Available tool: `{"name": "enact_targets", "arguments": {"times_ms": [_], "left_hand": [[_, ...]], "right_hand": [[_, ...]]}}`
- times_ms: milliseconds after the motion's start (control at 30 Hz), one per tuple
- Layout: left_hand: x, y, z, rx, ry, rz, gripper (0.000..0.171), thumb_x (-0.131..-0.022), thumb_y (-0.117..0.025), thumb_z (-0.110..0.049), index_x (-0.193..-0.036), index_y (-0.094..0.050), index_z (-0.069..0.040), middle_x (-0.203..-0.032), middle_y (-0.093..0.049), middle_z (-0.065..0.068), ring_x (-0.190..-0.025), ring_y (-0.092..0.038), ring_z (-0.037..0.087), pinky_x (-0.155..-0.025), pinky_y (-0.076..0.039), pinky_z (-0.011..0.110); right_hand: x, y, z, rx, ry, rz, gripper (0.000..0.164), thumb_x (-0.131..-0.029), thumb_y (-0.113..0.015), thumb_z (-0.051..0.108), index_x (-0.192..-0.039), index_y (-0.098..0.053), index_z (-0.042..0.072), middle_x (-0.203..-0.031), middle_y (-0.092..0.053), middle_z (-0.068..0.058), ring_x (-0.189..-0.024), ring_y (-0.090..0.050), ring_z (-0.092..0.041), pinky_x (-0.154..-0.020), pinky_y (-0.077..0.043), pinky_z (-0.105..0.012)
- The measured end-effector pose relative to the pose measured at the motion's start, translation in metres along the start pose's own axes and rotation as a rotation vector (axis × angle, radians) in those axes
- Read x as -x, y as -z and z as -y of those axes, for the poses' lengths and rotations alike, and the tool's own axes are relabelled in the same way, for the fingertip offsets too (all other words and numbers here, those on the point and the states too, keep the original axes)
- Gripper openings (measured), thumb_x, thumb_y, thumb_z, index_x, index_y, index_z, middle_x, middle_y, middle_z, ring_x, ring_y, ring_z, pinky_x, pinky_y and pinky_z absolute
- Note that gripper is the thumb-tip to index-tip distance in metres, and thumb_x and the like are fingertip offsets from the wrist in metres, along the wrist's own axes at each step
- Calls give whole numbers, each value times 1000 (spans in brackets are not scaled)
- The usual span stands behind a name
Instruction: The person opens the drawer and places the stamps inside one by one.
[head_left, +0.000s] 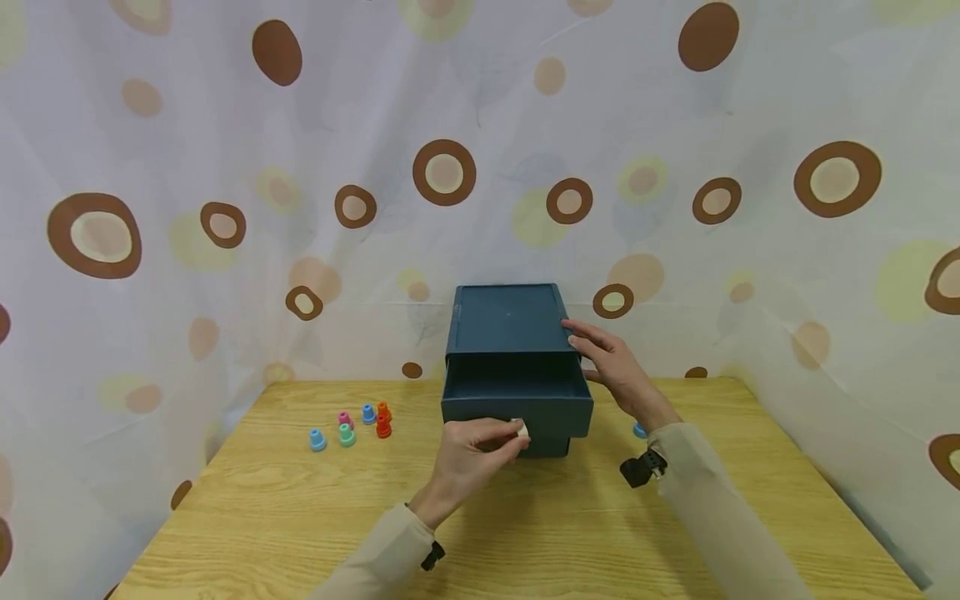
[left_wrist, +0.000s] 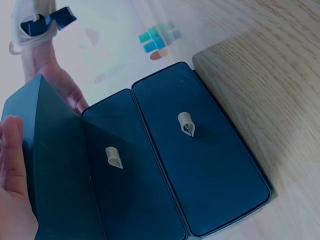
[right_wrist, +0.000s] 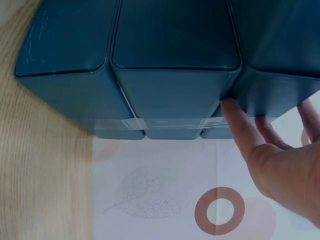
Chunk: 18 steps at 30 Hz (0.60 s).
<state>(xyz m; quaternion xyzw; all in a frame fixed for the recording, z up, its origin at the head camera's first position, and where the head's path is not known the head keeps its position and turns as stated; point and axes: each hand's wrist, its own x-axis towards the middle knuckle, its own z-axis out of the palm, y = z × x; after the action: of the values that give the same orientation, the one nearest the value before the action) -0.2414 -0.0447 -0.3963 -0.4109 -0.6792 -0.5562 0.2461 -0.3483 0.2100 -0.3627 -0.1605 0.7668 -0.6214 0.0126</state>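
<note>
A dark blue drawer unit stands on the table with its top drawer pulled part way out. My left hand pinches the small white pull on that drawer's front. In the left wrist view, two lower drawers carry white loop pulls and stay closed beside the jutting top one. My right hand rests against the unit's right side near the top, fingers extended. From the right wrist view, the fingers of that hand touch the unit's side wall.
Several small coloured pieces, among them a red one and a light blue one, stand on the wooden table to the left. Another blue piece shows beyond my right wrist. A patterned sheet hangs behind.
</note>
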Motion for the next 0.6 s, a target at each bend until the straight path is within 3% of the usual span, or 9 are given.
{"name": "enact_targets", "arguments": {"times_ms": [167, 333, 600], "left_hand": [[4, -1, 11, -5, -53, 4, 20, -78, -75, 13, -97, -72, 15, -85, -74, 24, -64, -72, 26, -58, -58, 26], [9, 0, 24, -52, -108, 13, 19, -79, -76, 7, -97, -74, 11, -86, -75, 19, -67, -73, 19, -59, -57, 20], [11, 2, 25, -106, -177, 47, 18, -82, -76, 1, -100, -76, 5, -90, -76, 14, -74, -73, 11, -62, -56, 15]], "right_hand": [[1, 0, 0, 2, -3, 3, 57, -102, -48, 44, -153, -37, 19, -164, -18, -7, -150, -18, -35, -114, -27, -63], [2, 1, 1, 7, 8, 17, 57, -103, -48, 43, -153, -36, 18, -164, -17, -7, -151, -16, -35, -114, -27, -62], [2, 2, 2, 9, 14, 30, 58, -103, -48, 42, -154, -35, 17, -165, -15, -7, -151, -14, -35, -114, -27, -62]]}}
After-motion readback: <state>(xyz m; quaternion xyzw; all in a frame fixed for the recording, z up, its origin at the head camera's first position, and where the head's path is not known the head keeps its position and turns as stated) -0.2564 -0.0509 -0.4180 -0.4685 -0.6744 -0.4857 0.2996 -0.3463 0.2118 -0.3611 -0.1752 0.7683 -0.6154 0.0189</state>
